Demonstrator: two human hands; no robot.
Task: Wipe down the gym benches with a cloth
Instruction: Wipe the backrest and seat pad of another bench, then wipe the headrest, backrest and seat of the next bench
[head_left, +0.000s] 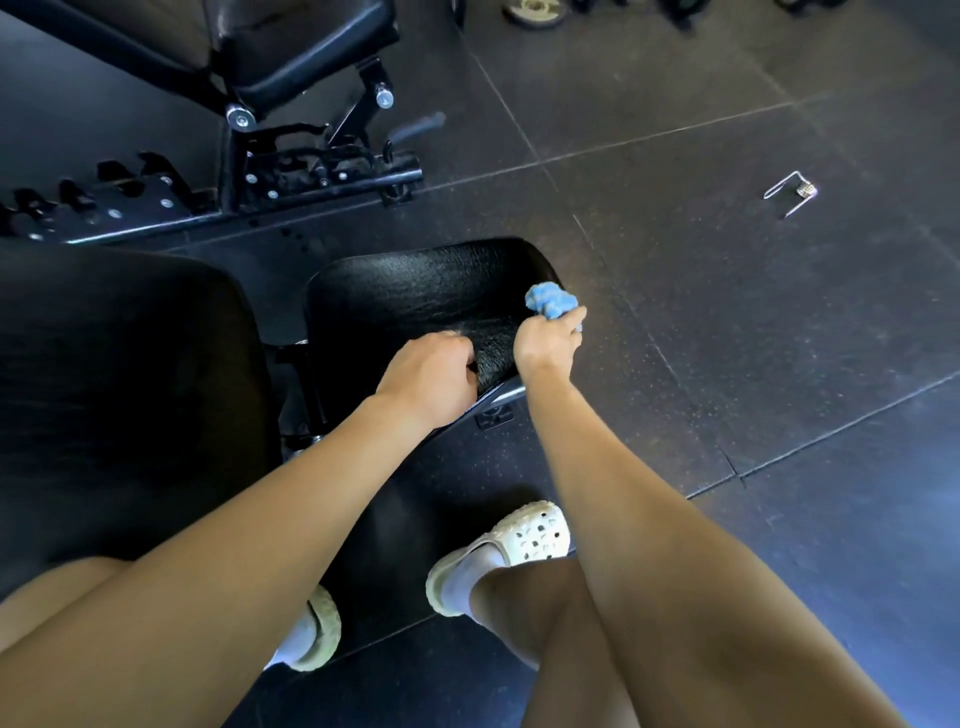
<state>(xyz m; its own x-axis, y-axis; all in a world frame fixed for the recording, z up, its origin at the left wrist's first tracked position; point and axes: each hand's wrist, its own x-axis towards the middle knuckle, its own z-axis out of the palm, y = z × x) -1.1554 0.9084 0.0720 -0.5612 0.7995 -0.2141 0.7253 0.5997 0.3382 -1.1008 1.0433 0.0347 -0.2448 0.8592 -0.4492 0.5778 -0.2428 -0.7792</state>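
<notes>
A black padded bench seat (415, 296) stands in the middle of the view, with the bench's larger back pad (119, 374) to its left. My right hand (548, 340) grips a bunched blue cloth (550, 300) against the seat's right edge. My left hand (428, 376) holds the seat's near edge, fingers curled round the rim.
A second adjustable bench (291, 57) with a black steel frame (311, 176) stands at the back left. A metal spring collar (792, 193) lies on the rubber floor at right. Weight plates (535, 13) lie at the top. My feet in pale clogs (524, 535) stand below the seat.
</notes>
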